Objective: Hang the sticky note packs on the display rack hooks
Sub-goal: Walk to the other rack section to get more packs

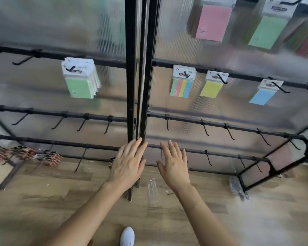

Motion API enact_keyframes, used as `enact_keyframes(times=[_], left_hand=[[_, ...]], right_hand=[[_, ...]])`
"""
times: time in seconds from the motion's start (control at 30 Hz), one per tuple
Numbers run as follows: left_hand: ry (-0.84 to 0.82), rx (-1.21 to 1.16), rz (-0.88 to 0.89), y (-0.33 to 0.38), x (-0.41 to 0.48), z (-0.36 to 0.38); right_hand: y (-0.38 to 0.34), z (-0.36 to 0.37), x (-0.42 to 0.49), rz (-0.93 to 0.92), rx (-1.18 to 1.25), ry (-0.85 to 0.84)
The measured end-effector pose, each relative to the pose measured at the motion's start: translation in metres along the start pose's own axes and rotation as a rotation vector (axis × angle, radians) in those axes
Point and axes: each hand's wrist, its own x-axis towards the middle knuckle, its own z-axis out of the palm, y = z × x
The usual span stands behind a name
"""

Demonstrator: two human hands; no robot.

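Sticky note packs hang on the black display rack (pixel 132 86): a green stack (pixel 79 80) on the left panel, then a striped pack (pixel 182 82), a yellow pack (pixel 212 86) and a blue pack (pixel 264 92) on the right panel. Higher up hang a pink pack (pixel 213 22) and a green pack (pixel 268 29). My left hand (pixel 127 163) is spread flat with its fingers against the rack's centre post. My right hand (pixel 174 163) is spread open in front of the lower right bar. Neither hand holds a pack.
Several bare hooks (pixel 82 124) line the two lower bars on both panels. Dark packaged items (pixel 25 153) hang at the lower left. A clear plastic wrapper (pixel 152 189) and a dark bag (pixel 237 189) lie on the wooden floor. A white shoe (pixel 127 236) shows below.
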Motion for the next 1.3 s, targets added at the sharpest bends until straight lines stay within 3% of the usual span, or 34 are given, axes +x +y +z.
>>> enact_keyframes(times=[0.53,0.83,1.1,1.3], left_hand=[[-0.014,-0.011,-0.350,-0.082,-0.122,-0.065],[0.053,0.008,-0.391,-0.219,-0.129,-0.120],[0.144,0.065,-0.440,-0.368,-0.144,-0.168],[0.192,0.047,-0.443,-0.437,-0.127,-0.193]], right_hand=[[-0.137,0.022,-0.041,-0.340,0.128,-0.028],[-0.283,0.044,0.007,-0.430,0.156,-0.045],[-0.418,0.065,0.056,-0.480,0.197,0.029],[-0.491,0.058,0.107,-0.545,0.196,0.117]])
